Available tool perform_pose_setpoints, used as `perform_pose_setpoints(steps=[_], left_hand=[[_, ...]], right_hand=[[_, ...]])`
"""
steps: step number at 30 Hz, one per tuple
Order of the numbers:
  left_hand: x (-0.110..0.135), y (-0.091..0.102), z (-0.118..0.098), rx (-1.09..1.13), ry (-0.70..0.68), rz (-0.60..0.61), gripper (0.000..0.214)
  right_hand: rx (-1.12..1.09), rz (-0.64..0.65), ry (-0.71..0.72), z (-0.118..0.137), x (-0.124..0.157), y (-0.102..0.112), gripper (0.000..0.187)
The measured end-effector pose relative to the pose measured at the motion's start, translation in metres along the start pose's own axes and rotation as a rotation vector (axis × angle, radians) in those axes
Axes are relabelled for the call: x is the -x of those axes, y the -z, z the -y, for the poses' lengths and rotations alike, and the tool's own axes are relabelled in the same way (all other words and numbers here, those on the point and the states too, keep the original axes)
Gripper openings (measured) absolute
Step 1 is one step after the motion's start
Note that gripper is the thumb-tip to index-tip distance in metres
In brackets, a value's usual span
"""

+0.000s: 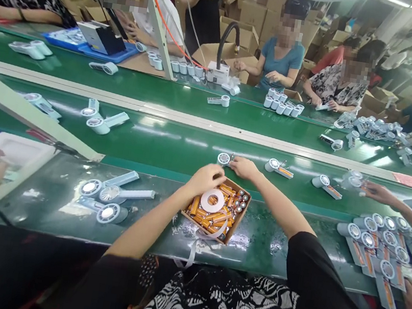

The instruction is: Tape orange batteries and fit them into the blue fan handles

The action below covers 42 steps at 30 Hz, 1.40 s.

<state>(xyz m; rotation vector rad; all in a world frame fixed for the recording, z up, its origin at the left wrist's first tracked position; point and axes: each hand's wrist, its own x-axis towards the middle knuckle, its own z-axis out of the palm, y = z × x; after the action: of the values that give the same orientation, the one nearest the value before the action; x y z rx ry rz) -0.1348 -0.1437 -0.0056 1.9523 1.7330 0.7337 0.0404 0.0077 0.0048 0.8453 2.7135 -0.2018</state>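
Close together, the left hand (208, 179) and right hand (245, 168) reach forward.
Left curls by the battery box (238, 225); right bends beside the handheld fan (223, 158) on the green belt (171, 150). Can't tell what either grips.

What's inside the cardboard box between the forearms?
Orange cylinders, some showing round ends; a white ring-shaped roll lies on top. Covered: lower contents and floor of the box.
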Motion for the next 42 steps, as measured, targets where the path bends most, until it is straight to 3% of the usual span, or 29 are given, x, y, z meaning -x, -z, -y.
perform_pose_setpoints(steps=[3, 6, 9, 12, 15, 18, 20, 22, 24, 26, 28, 30, 32, 34, 37, 40, 42], left_hand=[[0.064, -0.003, -0.003, -0.068, -0.155, 0.151, 0.020], [0.091, -0.006, -0.009, -0.264, -0.191, 0.216, 0.026], [0.098, -0.005, -0.018, -0.329, -0.191, 0.111, 0.028], [0.109, 0.000, -0.024, -0.312, -0.255, -0.128, 0.034], [0.128, 0.003, -0.026, -0.271, -0.270, -0.305, 0.040], [0.144, 0.009, -0.025, -0.242, -0.264, -0.356, 0.044], [0.151, 0.017, -0.024, -0.228, -0.234, -0.382, 0.042], [0.158, 0.025, -0.022, -0.223, -0.183, -0.415, 0.036], [0.164, 0.031, -0.020, -0.224, -0.135, -0.441, 0.029], [0.168, 0.031, -0.019, -0.212, -0.121, -0.439, 0.027], [0.170, 0.024, -0.020, -0.185, -0.132, -0.414, 0.028], [0.170, 0.014, -0.023, -0.162, -0.158, -0.395, 0.028], [0.168, 0.004, -0.025, -0.152, -0.175, -0.381, 0.027], [0.167, -0.004, -0.025, -0.154, -0.175, -0.353, 0.029], [0.169, -0.012, -0.023, -0.181, -0.183, -0.307, 0.034], [0.171, -0.015, -0.020, -0.228, -0.211, -0.295, 0.037], [0.171, -0.016, -0.020, -0.263, -0.200, -0.305, 0.038]], right_hand=[[-0.048, -0.027, -0.083, 0.003, 0.009, 0.001, 0.039], [-0.068, -0.050, -0.174, 0.012, 0.022, 0.011, 0.036], [-0.190, -0.217, -0.276, 0.028, 0.051, 0.019, 0.041], [-0.751, -0.350, -0.186, 0.055, 0.094, 0.012, 0.046], [-1.333, -0.152, 0.050, 0.094, 0.130, -0.012, 0.061], [-1.532, 0.039, 0.121, 0.133, 0.149, -0.035, 0.057], [-1.475, 0.121, 0.195, 0.149, 0.153, -0.043, 0.052], [-1.272, 0.169, 0.370, 0.154, 0.152, -0.042, 0.049], [-1.017, 0.132, 0.493, 0.147, 0.144, -0.034, 0.043], [-0.797, -0.034, 0.387, 0.133, 0.129, -0.022, 0.032], [-0.547, -0.198, 0.107, 0.117, 0.110, -0.012, 0.027], [-0.266, -0.231, -0.092, 0.106, 0.090, -0.008, 0.026], [-0.081, -0.176, -0.108, 0.099, 0.076, -0.009, 0.021], [-0.061, -0.153, -0.061, 0.095, 0.069, -0.013, 0.020], [-0.365, -0.242, -0.078, 0.088, 0.072, -0.018, 0.020], [-1.031, -0.379, -0.067, 0.085, 0.085, -0.020, 0.041], [-1.391, -0.368, -0.002, 0.088, 0.097, -0.020, 0.053]])
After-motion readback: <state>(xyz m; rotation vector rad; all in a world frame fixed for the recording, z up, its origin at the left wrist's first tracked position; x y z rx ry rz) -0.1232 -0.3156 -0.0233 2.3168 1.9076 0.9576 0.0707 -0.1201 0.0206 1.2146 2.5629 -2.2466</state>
